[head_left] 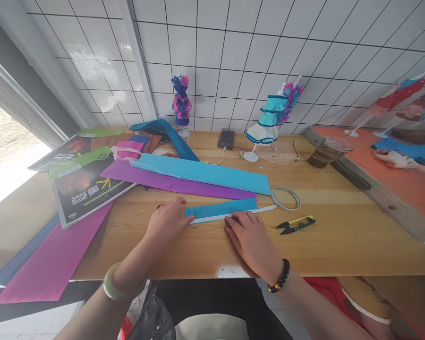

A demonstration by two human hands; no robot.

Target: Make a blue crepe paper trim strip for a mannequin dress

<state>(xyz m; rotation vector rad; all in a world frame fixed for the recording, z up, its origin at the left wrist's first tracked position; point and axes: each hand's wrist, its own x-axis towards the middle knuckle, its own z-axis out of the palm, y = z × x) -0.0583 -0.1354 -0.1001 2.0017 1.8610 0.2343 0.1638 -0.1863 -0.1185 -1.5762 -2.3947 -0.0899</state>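
A short blue fabric-like strip (pixel 221 208) lies on the wooden table in front of me. White tape (pixel 208 219) runs along its near edge and leads right to a tape roll (pixel 286 198). My left hand (pixel 166 219) is open at the strip's left end, its thumb at the corner and its fingers on the tabletop. Fingers outstretched, my right hand (pixel 250 236) presses down on the tape near the strip's middle. Thread snips (pixel 296 225) with a yellow and black handle rest to the right of that hand.
Behind the strip lie long light-blue (pixel 205 172) and purple (pixel 184 185) pieces. Printed packets (pixel 92 184) and a pink sheet (pixel 60 255) cover the left side. Two small dressed stands (pixel 181 101) are by the tiled wall. A cup (pixel 327 152) stands at the right near a mirror (pixel 375 179).
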